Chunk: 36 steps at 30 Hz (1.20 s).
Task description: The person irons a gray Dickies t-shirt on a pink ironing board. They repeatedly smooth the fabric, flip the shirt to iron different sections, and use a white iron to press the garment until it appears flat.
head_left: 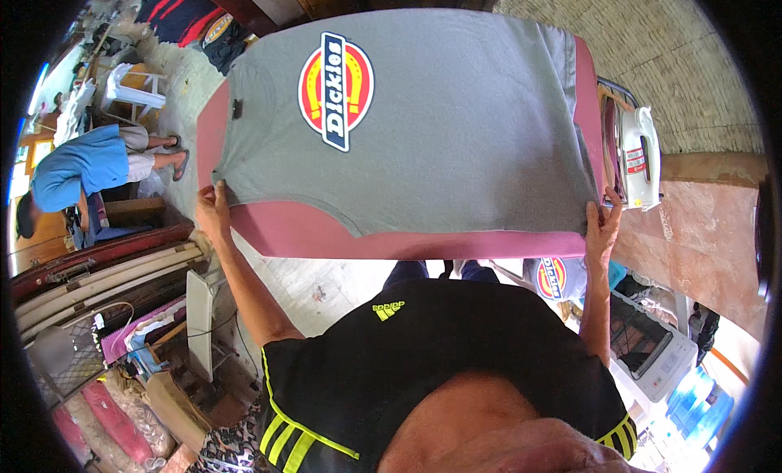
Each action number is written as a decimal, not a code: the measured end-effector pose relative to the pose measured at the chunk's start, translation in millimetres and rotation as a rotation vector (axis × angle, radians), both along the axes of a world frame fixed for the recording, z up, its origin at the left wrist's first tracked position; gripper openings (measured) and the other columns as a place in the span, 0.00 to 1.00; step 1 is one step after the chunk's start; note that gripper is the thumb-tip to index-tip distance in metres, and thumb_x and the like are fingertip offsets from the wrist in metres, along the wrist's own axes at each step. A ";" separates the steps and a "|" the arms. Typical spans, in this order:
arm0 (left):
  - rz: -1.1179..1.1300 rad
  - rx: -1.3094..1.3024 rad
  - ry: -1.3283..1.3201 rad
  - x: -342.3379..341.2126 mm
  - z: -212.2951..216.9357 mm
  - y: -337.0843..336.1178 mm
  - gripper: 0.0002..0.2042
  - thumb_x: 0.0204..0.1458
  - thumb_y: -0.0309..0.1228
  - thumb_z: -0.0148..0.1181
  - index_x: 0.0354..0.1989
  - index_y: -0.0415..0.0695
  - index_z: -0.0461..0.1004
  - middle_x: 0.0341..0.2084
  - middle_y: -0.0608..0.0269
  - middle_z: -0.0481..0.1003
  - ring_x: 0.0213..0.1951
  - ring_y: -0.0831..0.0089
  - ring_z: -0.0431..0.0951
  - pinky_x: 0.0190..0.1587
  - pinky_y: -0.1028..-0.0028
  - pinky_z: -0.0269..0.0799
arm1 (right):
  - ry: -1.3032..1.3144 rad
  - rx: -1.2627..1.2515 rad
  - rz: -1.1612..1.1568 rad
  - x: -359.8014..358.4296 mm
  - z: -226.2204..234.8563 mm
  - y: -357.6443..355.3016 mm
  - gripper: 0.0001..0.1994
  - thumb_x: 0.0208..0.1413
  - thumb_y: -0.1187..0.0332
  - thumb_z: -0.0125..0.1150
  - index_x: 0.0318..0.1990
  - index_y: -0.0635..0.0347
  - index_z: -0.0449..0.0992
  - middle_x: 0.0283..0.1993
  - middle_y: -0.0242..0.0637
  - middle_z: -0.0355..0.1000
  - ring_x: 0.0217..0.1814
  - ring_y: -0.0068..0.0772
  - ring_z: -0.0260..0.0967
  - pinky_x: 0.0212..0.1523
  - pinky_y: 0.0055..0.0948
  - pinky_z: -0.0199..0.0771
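A grey sleeveless shirt (456,131) lies spread over a dark pink ironing board (309,238). Its round red, yellow and white print (358,90) faces up, toward the left end. At the shirt's near left corner, by the shoulder, my left hand (214,214) pinches the cloth's edge between thumb and fingers. My right hand (602,227) is closed on the near right corner, at the hem. Some creases run along the hem side. A white clothes iron (640,159) rests at the board's right end, beyond my right hand.
A person in a blue shirt (98,171) bends over at the left, near a white stool (134,90). Long boards and fabric rolls (122,408) fill the lower left. A white microwave-like appliance (656,351) and a blue water bottle (702,408) stand lower right.
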<state>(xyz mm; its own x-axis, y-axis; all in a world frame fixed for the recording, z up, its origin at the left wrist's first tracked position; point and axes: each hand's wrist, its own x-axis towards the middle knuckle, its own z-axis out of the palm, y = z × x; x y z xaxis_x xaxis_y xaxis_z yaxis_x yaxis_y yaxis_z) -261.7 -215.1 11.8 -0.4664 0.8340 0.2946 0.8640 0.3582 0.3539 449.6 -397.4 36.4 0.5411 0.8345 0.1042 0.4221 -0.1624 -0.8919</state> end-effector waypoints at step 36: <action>-0.071 -0.099 0.002 -23.8 6.8 -122.1 0.22 0.53 0.47 0.64 0.44 0.40 0.77 0.39 0.46 0.79 0.43 0.51 0.79 0.47 0.60 0.73 | -0.619 -0.203 0.241 40.0 16.0 -100.9 0.33 0.50 0.72 0.69 0.63 0.59 0.62 0.42 0.49 0.75 0.39 0.42 0.77 0.41 0.36 0.76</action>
